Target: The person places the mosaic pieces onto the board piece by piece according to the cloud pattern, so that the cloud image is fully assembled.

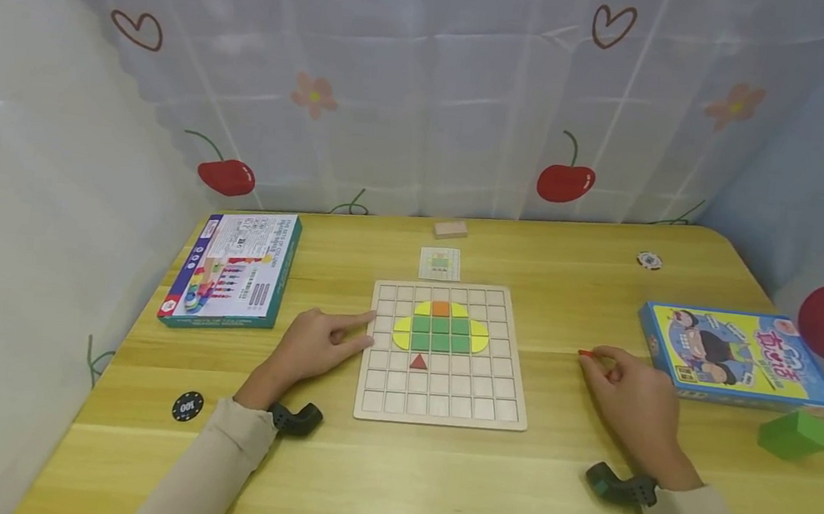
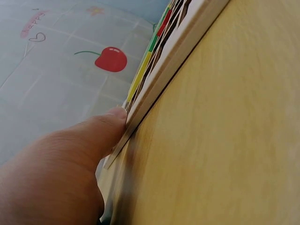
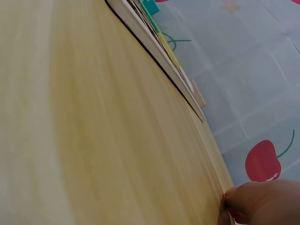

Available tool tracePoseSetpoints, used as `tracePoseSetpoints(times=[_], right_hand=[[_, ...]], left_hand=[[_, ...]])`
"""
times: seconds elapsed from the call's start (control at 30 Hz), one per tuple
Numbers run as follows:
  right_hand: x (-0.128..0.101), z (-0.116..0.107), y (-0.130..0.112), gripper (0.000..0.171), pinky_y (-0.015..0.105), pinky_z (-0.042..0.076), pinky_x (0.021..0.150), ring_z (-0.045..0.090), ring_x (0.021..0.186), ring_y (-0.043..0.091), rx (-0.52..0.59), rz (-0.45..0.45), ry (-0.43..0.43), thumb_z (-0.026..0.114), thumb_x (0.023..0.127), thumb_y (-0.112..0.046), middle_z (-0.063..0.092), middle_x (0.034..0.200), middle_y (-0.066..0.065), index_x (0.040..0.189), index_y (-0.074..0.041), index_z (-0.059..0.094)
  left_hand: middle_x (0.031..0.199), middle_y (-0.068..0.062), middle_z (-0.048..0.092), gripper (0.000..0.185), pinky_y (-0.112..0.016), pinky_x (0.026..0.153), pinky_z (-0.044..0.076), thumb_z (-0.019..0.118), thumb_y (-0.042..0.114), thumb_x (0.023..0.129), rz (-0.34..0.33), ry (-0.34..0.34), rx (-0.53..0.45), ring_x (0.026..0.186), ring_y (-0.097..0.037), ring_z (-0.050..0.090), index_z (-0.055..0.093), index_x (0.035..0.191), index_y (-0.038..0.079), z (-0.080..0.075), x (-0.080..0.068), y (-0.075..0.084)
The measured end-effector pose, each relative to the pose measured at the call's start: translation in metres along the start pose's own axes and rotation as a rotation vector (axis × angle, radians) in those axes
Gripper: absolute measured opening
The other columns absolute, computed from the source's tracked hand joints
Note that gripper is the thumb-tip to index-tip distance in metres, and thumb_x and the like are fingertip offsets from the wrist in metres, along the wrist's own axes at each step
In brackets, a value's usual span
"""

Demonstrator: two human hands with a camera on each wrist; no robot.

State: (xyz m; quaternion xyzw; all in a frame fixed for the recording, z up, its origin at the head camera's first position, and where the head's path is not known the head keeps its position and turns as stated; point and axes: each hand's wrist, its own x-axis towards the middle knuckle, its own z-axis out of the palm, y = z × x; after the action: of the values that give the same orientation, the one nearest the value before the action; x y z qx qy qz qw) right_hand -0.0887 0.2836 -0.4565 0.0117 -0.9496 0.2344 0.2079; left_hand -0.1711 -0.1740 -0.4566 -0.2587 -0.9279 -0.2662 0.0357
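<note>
Both sleeves low in the head view. My left hand (image 1: 315, 346) lies flat, fingers straight, index tip touching left edge of the wooden grid board (image 1: 440, 402) mid-table. My right hand (image 1: 634, 398) pinches a small red piece (image 1: 587, 354) right of the board, near the yellow game box (image 1: 741, 355). Green block (image 1: 795, 433) just beside it. Red triangle (image 1: 418, 362) sits under the green-yellow pattern on board.

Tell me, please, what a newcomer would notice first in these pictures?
Probably the wooden grid board at the table's middle, with green, yellow and orange tiles and one red triangle. The left hand touches the board's left edge; the right hand pinches a small red piece.
</note>
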Motion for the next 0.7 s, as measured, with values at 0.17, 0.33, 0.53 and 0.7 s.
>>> tracePoseSetpoints(times=[0.17, 0.33, 0.53, 0.7], right_hand=[[0.000, 0.004, -0.006, 0.028, 0.029, 0.024, 0.041, 0.033, 0.042, 0.011, 0.026, -0.014, 0.023, 0.075, 0.094, -0.030, 0.042, 0.052, -0.007, 0.105, -0.003, 0.077], [-0.001, 0.016, -0.016, 0.025, 0.027, 0.023, 0.041, 0.028, 0.043, 0.004, 0.059, -0.145, 0.097, 0.082, 0.088, -0.024, 0.037, 0.053, -0.012, 0.105, -0.006, 0.078], [0.001, 0.033, -0.039, 0.029, 0.020, 0.022, 0.043, 0.027, 0.047, -0.002, 0.181, -0.370, 0.108, 0.085, 0.081, -0.018, 0.034, 0.055, -0.017, 0.107, -0.009, 0.079], [0.004, 0.052, -0.067, 0.029, 0.016, 0.020, 0.044, 0.025, 0.050, -0.004, 0.286, -0.484, 0.087, 0.084, 0.079, -0.014, 0.034, 0.056, -0.017, 0.107, -0.008, 0.079]], left_hand=[[0.048, 0.012, 0.032, 0.045, -0.028, 0.049, 0.025, 0.069, 0.051, 0.095, 0.004, 0.008, -0.004, 0.046, -0.004, 0.022, 0.068, 0.136, 0.031, 0.000, 0.000, 0.001], [0.048, 0.012, 0.033, 0.045, -0.028, 0.049, 0.026, 0.069, 0.051, 0.096, 0.000, -0.002, -0.008, 0.046, -0.004, 0.022, 0.067, 0.137, 0.032, 0.000, 0.000, 0.001], [0.048, 0.012, 0.033, 0.045, -0.027, 0.048, 0.026, 0.069, 0.051, 0.096, 0.012, 0.011, 0.004, 0.045, -0.004, 0.022, 0.068, 0.136, 0.031, 0.000, 0.001, 0.001], [0.048, 0.012, 0.033, 0.046, -0.027, 0.048, 0.026, 0.069, 0.051, 0.096, 0.007, 0.008, -0.001, 0.045, -0.004, 0.022, 0.068, 0.136, 0.030, -0.001, 0.000, 0.002]])
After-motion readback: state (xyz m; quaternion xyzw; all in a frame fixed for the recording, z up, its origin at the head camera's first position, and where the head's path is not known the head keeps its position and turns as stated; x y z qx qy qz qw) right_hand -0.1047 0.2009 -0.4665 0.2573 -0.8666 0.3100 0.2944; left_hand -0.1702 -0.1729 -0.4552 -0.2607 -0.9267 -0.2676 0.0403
